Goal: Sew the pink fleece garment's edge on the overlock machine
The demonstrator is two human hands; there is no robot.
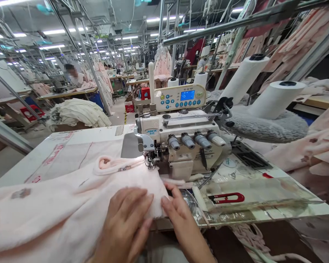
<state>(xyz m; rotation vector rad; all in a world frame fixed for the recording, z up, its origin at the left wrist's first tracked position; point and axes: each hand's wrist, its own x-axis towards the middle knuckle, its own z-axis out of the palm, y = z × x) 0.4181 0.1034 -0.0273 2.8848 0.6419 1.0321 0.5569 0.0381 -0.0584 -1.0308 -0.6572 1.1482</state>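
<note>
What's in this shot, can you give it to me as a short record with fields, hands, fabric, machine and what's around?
left hand: left hand lies flat, palm down, on the pink fabric
right hand: right hand rests with fingertips at the fabric's right edge
fabric: fleecy, spread over the table, its far edge at the presser foot
machine: white overlock sewing machine with blue-lit control panel
right of the machine: red clip under a clear cover, two white rolls
background: a person seated at another table

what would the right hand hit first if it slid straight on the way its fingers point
Probably the sewing machine: the right hand points up along the pink fabric edge toward its base; depth is unclear.
</note>
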